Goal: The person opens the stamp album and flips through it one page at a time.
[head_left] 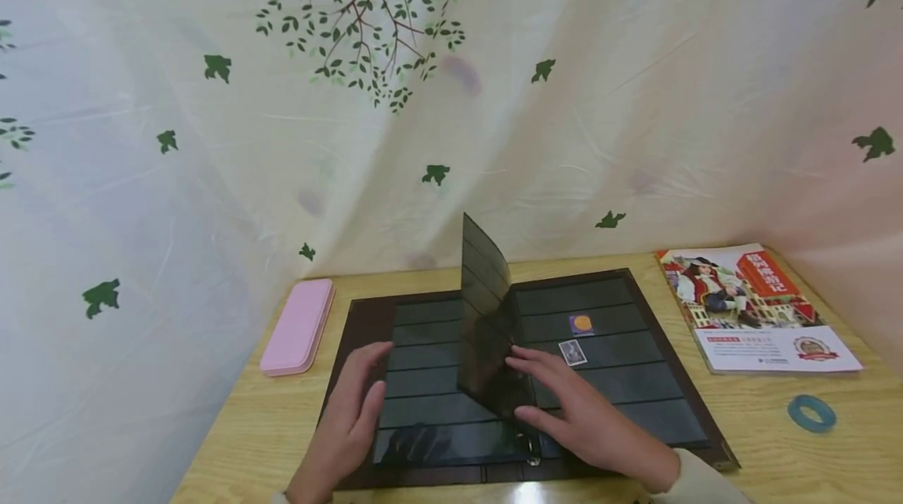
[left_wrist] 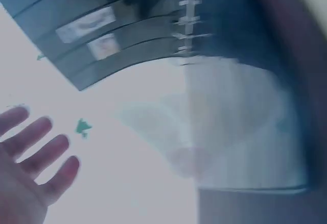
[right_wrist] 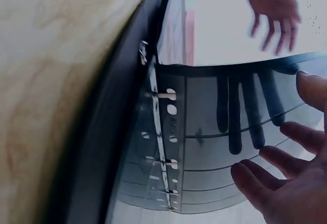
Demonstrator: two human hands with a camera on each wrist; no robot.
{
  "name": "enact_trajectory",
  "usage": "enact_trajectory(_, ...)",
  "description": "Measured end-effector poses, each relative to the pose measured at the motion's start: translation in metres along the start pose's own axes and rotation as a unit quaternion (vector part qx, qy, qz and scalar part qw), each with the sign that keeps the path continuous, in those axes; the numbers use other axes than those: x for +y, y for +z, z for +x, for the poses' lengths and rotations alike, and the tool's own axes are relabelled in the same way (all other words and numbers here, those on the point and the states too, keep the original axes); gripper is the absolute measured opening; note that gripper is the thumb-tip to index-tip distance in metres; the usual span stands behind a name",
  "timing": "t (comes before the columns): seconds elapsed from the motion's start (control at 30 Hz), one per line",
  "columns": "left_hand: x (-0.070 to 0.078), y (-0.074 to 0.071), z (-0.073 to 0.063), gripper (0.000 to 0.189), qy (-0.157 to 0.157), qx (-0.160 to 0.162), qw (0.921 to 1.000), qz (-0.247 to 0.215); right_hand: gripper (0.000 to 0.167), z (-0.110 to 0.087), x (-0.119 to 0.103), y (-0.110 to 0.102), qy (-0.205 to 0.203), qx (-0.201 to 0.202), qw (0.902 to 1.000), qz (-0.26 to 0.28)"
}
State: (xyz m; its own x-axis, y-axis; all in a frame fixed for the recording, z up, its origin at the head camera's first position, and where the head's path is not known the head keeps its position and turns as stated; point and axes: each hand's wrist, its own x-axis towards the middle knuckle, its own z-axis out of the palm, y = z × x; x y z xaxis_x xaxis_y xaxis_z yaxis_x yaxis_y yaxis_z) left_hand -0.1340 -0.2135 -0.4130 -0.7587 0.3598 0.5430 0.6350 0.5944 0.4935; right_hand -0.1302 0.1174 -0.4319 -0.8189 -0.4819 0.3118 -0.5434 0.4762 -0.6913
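A stamp album [head_left: 370, 320] with black strip-pocket pages lies spread on the wooden table. One page [head_left: 484, 277] stands nearly upright at the ring spine, between the two sides. Beside that page is my right hand [head_left: 574, 410], its fingers extended and the fingertips right at the page's surface; in the right wrist view the page mirrors the fingers [right_wrist: 250, 178]. My left hand [head_left: 349, 402] hovers at the album's left edge, fingers spread and holding nothing. On the right-hand page sit a purple stamp with an orange disc [head_left: 582, 324] and a grey, white-edged stamp [head_left: 573, 353].
A pink case [head_left: 298, 327] lies left of the album. To the right are a magazine with an illustrated cover [head_left: 755, 308] and a blue tape ring [head_left: 812, 414]. A pale curtain with leaf prints [head_left: 522, 143] rises behind the table.
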Motion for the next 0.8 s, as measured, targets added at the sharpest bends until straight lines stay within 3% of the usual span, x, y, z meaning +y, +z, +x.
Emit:
enact_trajectory(0.07, 0.005, -0.009, 0.005, 0.044, 0.018, 0.05, 0.998, -0.035, 0.05, 0.0, 0.001, 0.002, 0.0, -0.02, 0.9998, 0.002)
enact_trajectory(0.13, 0.011, -0.016, 0.009, 0.043, 0.034, 0.079, 0.9949, -0.053, 0.049, -0.001, 0.001, 0.003, 0.002, -0.045, 0.999, 0.0)
enact_trajectory(0.27, 0.02, -0.021, 0.013, 0.043, 0.055, 0.073, 0.9946, -0.048, 0.045, -0.002, 0.003, 0.005, -0.001, -0.098, 0.9951, -0.017)
enact_trajectory(0.4, 0.022, -0.015, 0.014, 0.045, 0.062, 0.023, 0.9975, -0.023, 0.041, -0.003, 0.003, 0.008, -0.016, -0.12, 0.9917, -0.044)
enact_trajectory(0.57, 0.018, 0.003, 0.013, 0.045, 0.04, -0.075, 0.9963, 0.015, 0.039, -0.003, 0.002, 0.011, -0.032, -0.127, 0.9894, -0.062)
enact_trajectory(0.67, 0.013, 0.017, 0.012, 0.043, 0.017, -0.148, 0.9881, 0.04, 0.039, -0.003, 0.003, 0.013, -0.036, -0.129, 0.9878, -0.079)
enact_trajectory(0.8, 0.005, 0.033, 0.009, 0.045, -0.027, -0.233, 0.9695, 0.069, 0.038, -0.002, 0.004, 0.015, -0.035, -0.136, 0.9858, -0.092)
